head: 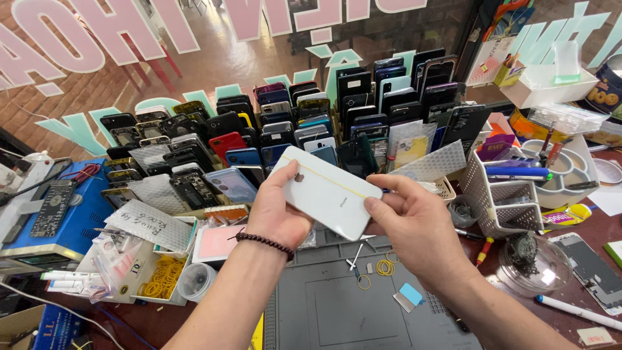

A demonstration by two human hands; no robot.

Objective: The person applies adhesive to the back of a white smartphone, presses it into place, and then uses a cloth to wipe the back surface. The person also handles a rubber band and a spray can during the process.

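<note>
Up close, both hands held a white phone back panel point(329, 192) in the air above a grey work mat point(343, 304) on the bench point(583, 259). It was flat, glossy and rectangular with rounded corners, crossed by a thin yellow line. Left hand point(280, 210), with a dark bead bracelet point(264, 242) at the wrist, gripped its lower left edge; right hand point(414, 217) pinched its right end. Behind stood rows of phones point(285, 129). Yellow rubber bands point(385, 267) lay on the mat; a white mesh basket point(499, 194) sat right.
</note>
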